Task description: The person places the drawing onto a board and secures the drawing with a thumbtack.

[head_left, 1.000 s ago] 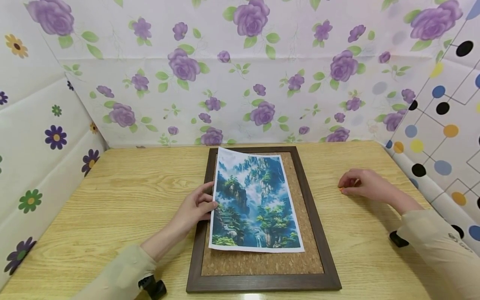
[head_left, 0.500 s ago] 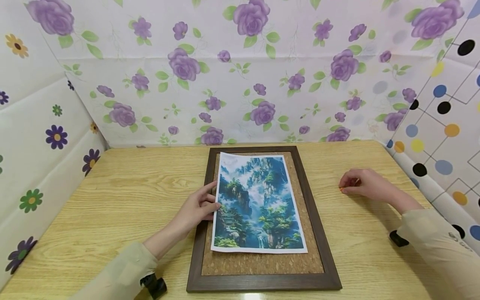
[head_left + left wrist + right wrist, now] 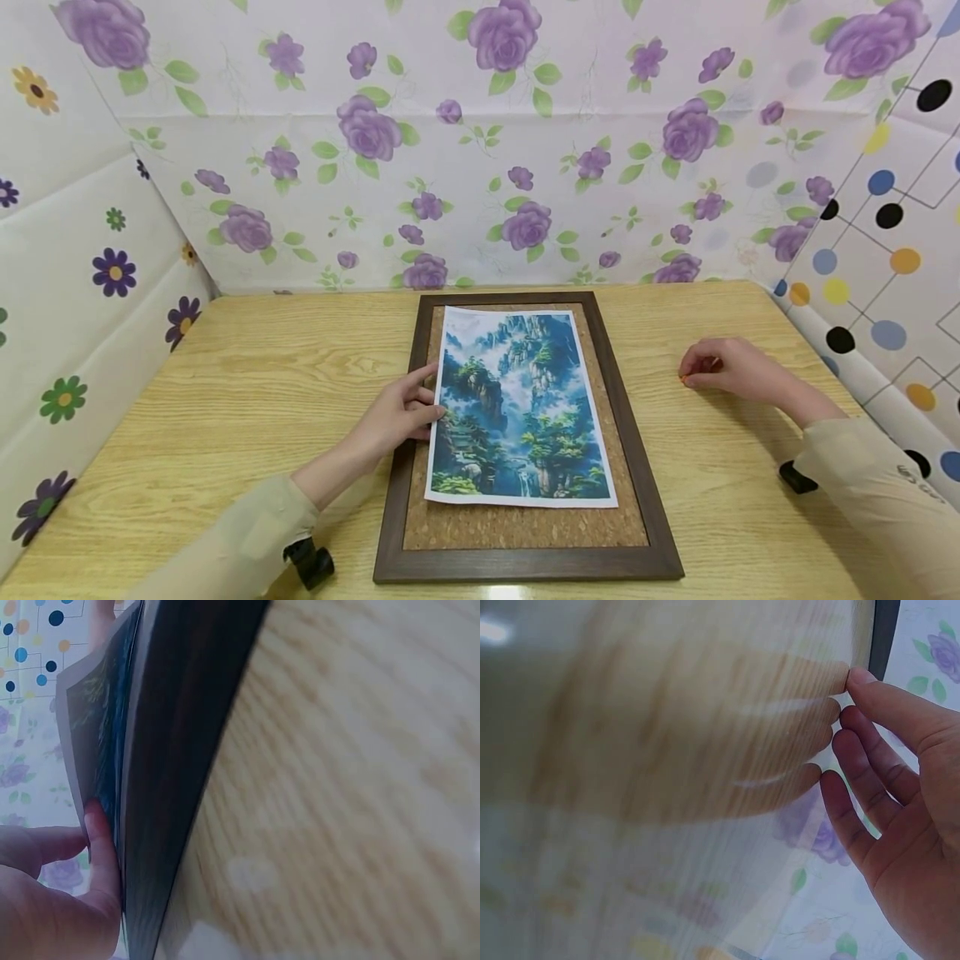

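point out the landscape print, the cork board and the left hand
Landscape print (image 3: pixel 521 408), head view: middle of the picture.
Cork board (image 3: pixel 525 528), head view: bare cork below the print.
Left hand (image 3: pixel 396 414), head view: middle of the hand.

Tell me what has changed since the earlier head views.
The landscape print has shifted slightly right over the framed corkboard, its far edge a little nearer the person; the left hand holding it moved along. Nothing was newly gripped or released. The corkboard and right hand, pinching a small orange object, stayed put.
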Motion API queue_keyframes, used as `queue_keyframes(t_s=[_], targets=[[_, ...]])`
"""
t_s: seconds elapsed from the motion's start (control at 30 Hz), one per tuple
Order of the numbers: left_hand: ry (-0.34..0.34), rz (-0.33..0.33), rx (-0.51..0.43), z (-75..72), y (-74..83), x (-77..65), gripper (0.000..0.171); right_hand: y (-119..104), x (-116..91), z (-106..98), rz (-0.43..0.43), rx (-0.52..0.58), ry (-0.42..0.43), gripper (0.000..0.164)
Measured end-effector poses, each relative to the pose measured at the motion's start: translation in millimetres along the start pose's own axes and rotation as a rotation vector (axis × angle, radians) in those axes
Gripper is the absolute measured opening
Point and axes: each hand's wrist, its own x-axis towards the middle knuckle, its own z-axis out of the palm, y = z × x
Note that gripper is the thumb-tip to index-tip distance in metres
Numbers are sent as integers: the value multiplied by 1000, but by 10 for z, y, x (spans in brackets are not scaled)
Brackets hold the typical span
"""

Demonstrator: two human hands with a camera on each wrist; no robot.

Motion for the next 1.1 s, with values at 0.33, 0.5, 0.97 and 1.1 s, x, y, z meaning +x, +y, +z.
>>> queue_keyframes(t_s=[0.33, 0.5, 0.97, 1.1], targets=[[-22, -5, 11, -34, 35, 14, 71, -19, 11, -6, -18, 2, 10, 12], [-51, 10, 17, -28, 46, 4, 73, -17, 17, -8, -21, -1, 9, 12], [-75, 15, 26, -30, 44, -8, 72, -46, 143, -28, -15, -9, 8, 12], [-72, 12, 22, -31, 42, -8, 72, -106, 250, -39, -23, -24, 10, 9]])
